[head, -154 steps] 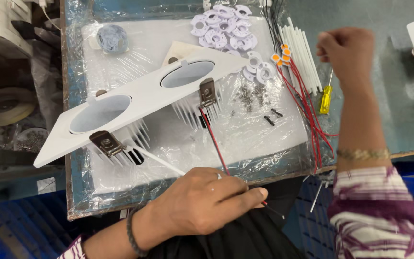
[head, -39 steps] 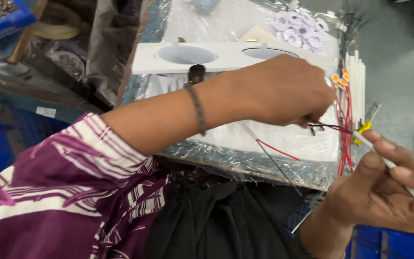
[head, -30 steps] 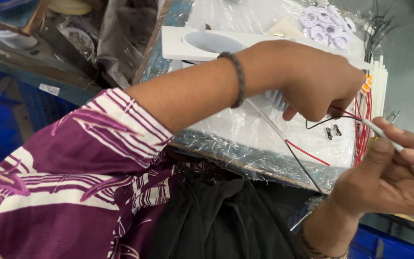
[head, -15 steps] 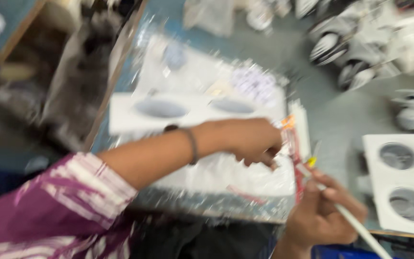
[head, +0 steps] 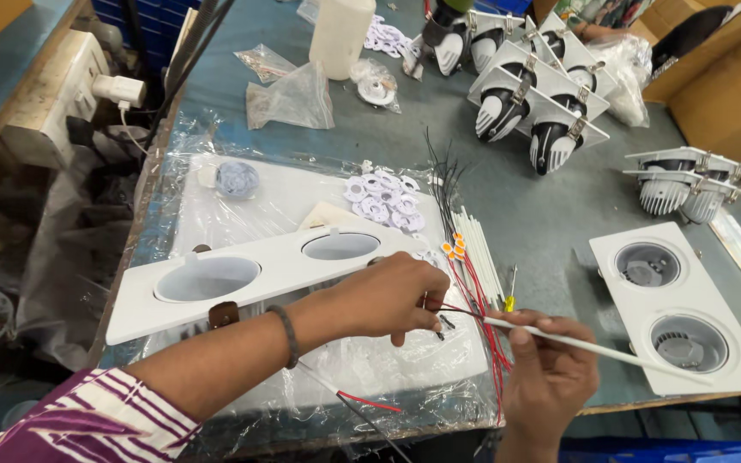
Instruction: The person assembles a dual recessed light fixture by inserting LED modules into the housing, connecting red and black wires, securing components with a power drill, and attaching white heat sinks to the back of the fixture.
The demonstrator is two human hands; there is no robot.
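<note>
White sleeve tube (head: 593, 347): thin and pale, pinched in the right hand (head: 551, 377), slanting out to the right over the counter (head: 542, 206) edge.
Red wire (head: 465, 310): its end is pinched at the left hand (head: 388, 296) fingertips, meeting the tube's near tip; both sit over the plastic sheet (head: 285, 197).
Hands: close together, each clamped on its piece, the left on the wire, the right on the tube.
Risk: I judge the fine wire tip may miss the narrow tube mouth or bend, since both are held freely in the air; the loose red wires (head: 495, 351) beside the right hand could snag.
White twin-hole frame (head: 242, 279): one, lying under the left forearm, two round openings.
Spare white tubes (head: 478, 249): a bundle, too tight to count.
Finished double fitting (head: 679, 304): one at the right, two lamps in it.
White ring parts (head: 379, 197): a heap, roughly a dozen.
Small yellow-handled tool (head: 509, 296): one, just beside the tubes.
</note>
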